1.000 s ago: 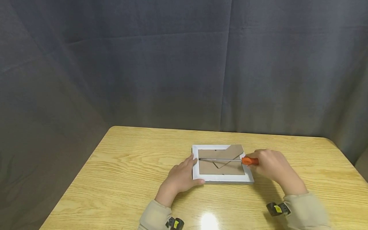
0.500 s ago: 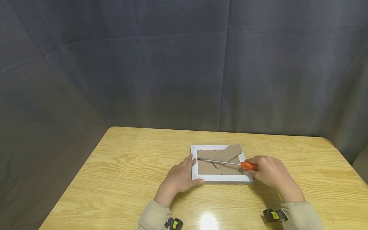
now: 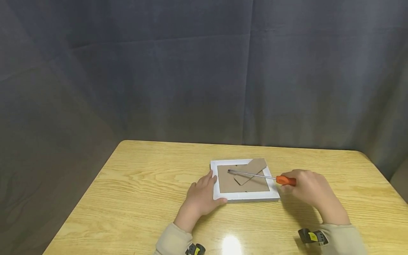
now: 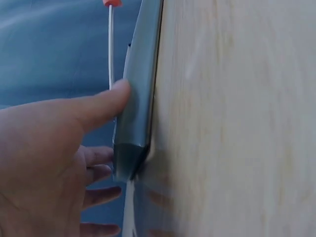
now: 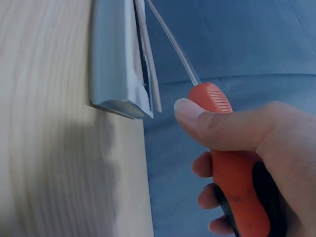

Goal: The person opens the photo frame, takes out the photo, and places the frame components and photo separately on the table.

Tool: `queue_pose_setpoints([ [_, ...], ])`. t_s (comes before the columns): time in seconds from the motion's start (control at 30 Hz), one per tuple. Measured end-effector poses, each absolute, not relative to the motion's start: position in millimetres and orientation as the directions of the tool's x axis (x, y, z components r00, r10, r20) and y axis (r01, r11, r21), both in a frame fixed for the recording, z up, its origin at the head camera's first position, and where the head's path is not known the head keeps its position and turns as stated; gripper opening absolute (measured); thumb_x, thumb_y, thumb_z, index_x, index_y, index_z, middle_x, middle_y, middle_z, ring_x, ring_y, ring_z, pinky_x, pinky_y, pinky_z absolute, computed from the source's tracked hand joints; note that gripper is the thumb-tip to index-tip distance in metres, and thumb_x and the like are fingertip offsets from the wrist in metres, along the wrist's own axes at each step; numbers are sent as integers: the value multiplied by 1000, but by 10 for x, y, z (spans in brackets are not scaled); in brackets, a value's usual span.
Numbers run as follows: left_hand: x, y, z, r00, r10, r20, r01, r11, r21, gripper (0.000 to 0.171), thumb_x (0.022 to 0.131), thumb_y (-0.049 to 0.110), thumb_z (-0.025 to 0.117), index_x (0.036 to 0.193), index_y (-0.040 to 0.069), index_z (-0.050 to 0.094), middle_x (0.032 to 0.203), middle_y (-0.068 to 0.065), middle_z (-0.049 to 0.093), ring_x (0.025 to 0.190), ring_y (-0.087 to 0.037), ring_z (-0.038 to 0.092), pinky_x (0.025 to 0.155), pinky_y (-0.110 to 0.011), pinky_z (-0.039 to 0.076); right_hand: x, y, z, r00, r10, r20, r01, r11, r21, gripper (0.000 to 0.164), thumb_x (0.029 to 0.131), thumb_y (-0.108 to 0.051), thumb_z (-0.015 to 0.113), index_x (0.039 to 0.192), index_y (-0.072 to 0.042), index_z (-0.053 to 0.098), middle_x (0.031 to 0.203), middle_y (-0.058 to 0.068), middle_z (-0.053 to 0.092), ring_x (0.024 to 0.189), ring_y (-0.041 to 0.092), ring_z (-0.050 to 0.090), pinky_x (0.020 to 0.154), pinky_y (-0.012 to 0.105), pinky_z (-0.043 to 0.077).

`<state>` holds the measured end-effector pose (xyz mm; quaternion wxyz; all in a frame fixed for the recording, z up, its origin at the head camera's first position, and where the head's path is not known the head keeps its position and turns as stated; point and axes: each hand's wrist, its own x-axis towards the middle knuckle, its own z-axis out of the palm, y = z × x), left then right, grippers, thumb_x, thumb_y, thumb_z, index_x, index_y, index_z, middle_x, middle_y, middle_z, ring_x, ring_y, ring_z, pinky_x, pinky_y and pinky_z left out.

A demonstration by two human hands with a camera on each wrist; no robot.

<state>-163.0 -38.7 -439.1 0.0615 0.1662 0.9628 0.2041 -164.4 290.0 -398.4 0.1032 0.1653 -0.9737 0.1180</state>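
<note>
A white picture frame (image 3: pixel 244 197) lies face down on the table, its brown backing board and folded stand leg (image 3: pixel 257 164) upward. My left hand (image 3: pixel 201 195) holds the frame's near left corner, thumb along the near side and fingers at the left edge. In the left wrist view the thumb presses the frame's side (image 4: pixel 138 98). My right hand (image 3: pixel 310 187) grips the orange handle of a screwdriver (image 3: pixel 285 180), thumb along the handle. Its metal shaft reaches left over the backing, tip near the board's upper left part; whether the tip touches cannot be told.
The frame rests on a light wooden table (image 3: pixel 134 194). Behind it hangs a dark grey curtain (image 3: pixel 178 88). Small dark tabs (image 3: pixel 245 191) show at the backing's edges. Each wrist wears a black camera, such as the right wrist camera (image 3: pixel 312 236).
The screwdriver tip has left the frame's left inner edge and moved right and away over the backing. My right hand has shifted right. My left hand stays on the corner.
</note>
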Motion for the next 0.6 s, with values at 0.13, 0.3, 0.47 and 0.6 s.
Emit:
queue_pose_setpoints([
  [0.13, -1572, -332, -4343, -945, 325, -42, 291, 891, 349, 84, 89, 51, 68, 149, -1, 40, 160, -16, 28, 143, -34, 32, 110, -61, 30, -1631, 2959, -3937, -928, -280, 244, -330, 923, -197, 26, 75, -25, 86, 99, -19, 78, 84, -1, 71, 63, 13, 52, 52, 38, 43],
  [0.3, -1485, -235, -4293, -956, 293, -32, 275, 927, 256, 85, 88, 53, 67, 146, -4, 42, 155, -20, 35, 141, -33, 37, 110, -59, 32, -1606, 3032, -3884, -936, -256, 241, -305, 932, -196, 30, 74, -26, 86, 101, -16, 78, 84, 1, 71, 63, 14, 52, 52, 37, 42],
  [0.47, -1398, -113, -4258, -961, 277, -9, 275, 957, 90, 86, 88, 57, 64, 140, -10, 47, 149, -24, 42, 136, -33, 44, 106, -55, 39, -1592, 3087, -3834, -941, -234, 243, -285, 937, -201, 32, 75, -26, 86, 103, -14, 78, 85, 4, 71, 62, 15, 51, 51, 35, 40],
  [0.6, -1334, -22, -4234, -965, 264, 3, 263, 964, -42, 88, 88, 62, 60, 134, -12, 53, 142, -27, 49, 130, -34, 50, 104, -53, 42, -1574, 3121, -3806, -945, -219, 244, -271, 940, -206, 32, 75, -27, 86, 104, -14, 78, 86, 4, 71, 62, 15, 52, 52, 34, 40],
])
